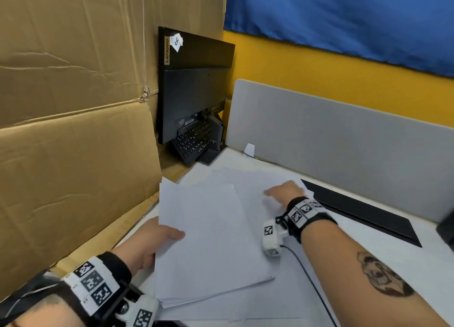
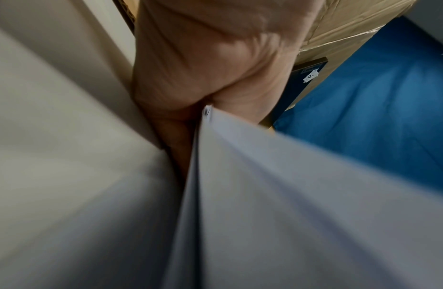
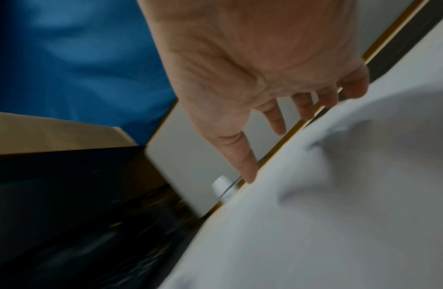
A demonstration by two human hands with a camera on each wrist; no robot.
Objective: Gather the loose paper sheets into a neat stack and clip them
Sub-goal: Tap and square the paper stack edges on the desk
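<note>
Two hands work over a white worktop (image 1: 368, 240). The left hand (image 1: 149, 243) grips one gathered stack of white sheets (image 1: 206, 240) at its left edge, thumb on top and fingers hidden beneath; in the left wrist view the paper edge (image 2: 205, 117) runs into the crook of the thumb. The stack is lifted at its left side, and its near right corner lies on the loose sheets (image 1: 250, 186) spread flat on the worktop. How many sheets the stack holds, or how many lie loose, cannot be counted; several overlapping edges show at the far side. The right hand (image 1: 285, 191) lies spread on the loose sheets farther back, fingers straight and apart, four fingertips (image 3: 277, 127) touching the paper near its far edge and holding nothing.

Behind stand one black monitor (image 1: 194, 86) turned back-side out, one black keyboard (image 1: 194, 142) propped against it, one grey divider panel (image 1: 331, 140), and cardboard (image 1: 73, 105) on the left. One flat black pad (image 1: 363, 216) lies at the right.
</note>
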